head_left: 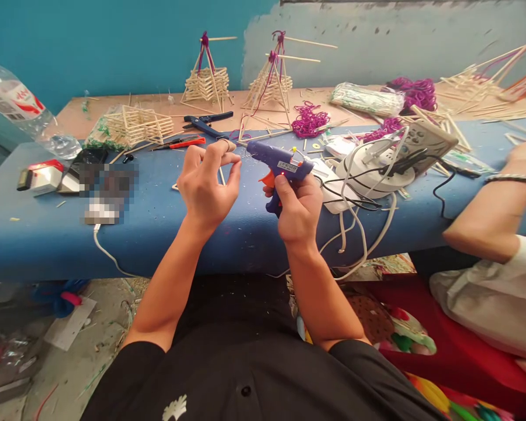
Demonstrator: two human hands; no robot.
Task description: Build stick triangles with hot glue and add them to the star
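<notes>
In the head view, my right hand [301, 210] is wrapped around the grip of a blue hot glue gun [272, 155] with an orange trigger. A small red light glows on its side, and the nozzle points left. My left hand [208, 182] is closed in a pinch just left of the nozzle; what it holds, if anything, I cannot make out. Thin wooden sticks [222, 176] show on the blue table behind its fingers. Beyond lie blue-handled cutters [208, 123] and an orange-and-black tool [182, 142].
Stick structures [208, 85] tied with purple yarn [310, 120] stand at the back. Right of the glue gun, cables tangle around a white power strip [333, 187]. A plastic bottle [24, 105] and a blurred phone [109, 193] lie left. A co-worker's arm [495, 204] rests at right.
</notes>
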